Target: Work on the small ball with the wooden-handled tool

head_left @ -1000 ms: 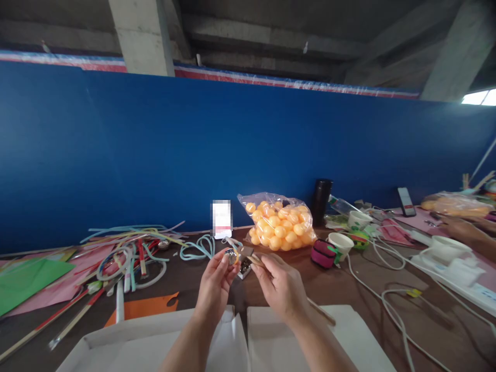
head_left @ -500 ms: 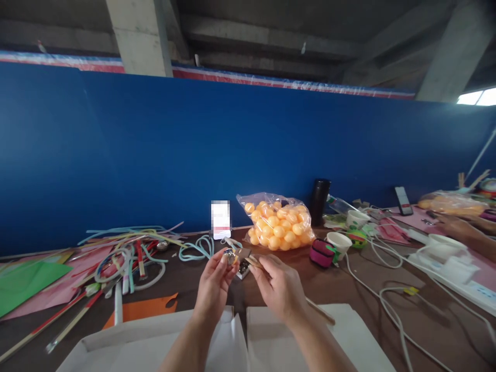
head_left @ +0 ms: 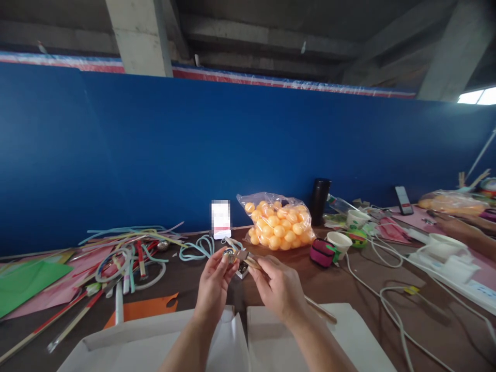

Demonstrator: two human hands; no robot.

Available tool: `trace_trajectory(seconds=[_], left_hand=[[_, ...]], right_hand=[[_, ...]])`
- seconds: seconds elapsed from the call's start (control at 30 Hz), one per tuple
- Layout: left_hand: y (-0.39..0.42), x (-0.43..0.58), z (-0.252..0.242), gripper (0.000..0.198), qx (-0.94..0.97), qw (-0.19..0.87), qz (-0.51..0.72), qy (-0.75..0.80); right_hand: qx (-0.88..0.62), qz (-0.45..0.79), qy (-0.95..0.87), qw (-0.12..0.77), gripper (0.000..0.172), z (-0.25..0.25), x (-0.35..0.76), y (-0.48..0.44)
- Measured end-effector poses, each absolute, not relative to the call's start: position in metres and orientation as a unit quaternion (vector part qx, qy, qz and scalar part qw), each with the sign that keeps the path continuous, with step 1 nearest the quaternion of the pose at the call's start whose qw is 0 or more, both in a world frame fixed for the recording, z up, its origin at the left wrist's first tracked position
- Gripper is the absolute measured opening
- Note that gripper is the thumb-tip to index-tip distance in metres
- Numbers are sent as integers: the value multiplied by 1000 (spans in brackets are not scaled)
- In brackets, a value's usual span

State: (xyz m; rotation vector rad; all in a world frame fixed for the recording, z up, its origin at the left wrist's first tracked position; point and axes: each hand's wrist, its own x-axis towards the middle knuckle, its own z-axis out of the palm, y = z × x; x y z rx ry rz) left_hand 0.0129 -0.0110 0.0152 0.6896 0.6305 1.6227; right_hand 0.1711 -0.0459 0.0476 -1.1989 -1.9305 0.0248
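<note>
My left hand (head_left: 213, 281) pinches a small shiny silver ball (head_left: 229, 254) between thumb and fingertips, over the middle of the table. In my right hand (head_left: 279, 287) is a wooden-handled tool (head_left: 252, 260) with a flat grey-brown end, which points at the ball and looks close to or touching it. A pale wooden stick (head_left: 321, 310) shows past my right forearm; I cannot tell if it is the same tool's handle. Between and behind my hands stands a small white box (head_left: 242, 275) with shiny pieces in it, partly hidden by my fingers.
Behind lies a clear bag of orange balls (head_left: 279, 227), with a phone (head_left: 220, 219) to its left. Tubes and sticks (head_left: 127, 263) tangle at the left. To the right are a paper cup (head_left: 339, 244), a purple pouch (head_left: 322, 253) and white cables (head_left: 395, 315). White sheets (head_left: 155, 341) lie in front.
The tool's flat end has turned and shifted slightly left toward the silver ball. My right hand has moved a little left with it; my left hand stays nearly still.
</note>
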Motion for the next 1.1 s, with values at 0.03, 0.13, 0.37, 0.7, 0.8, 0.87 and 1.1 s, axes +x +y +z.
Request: trace_trajectory(seconds=[0.03,0.13,0.37,0.7,0.8,0.87,1.1], left_hand=[[-11,13,15,31,298,592,698,271],[-10,13,16,30,299,592,698,271],[-11,14,17,31,306,589,698,269],[-12,15,15,36,338,572,695,276],[-12,15,16,38,343,566,698,276],[-12,15,16,39,345,562,698,279],[-14,16,15,40,382,538,695,287]], right_hand=[[-479,11,-767,428,20,47,171,-46],[-489,10,-766,417,19,47,171,-45],[-487,10,-765,421,19,46,172,-45],[-494,4,-764,415,18,47,172,-45],[-486,3,-758,435,20,48,174,-45],[-476,4,-754,453,22,49,175,-45],[-486,-10,-760,432,22,50,174,-45]])
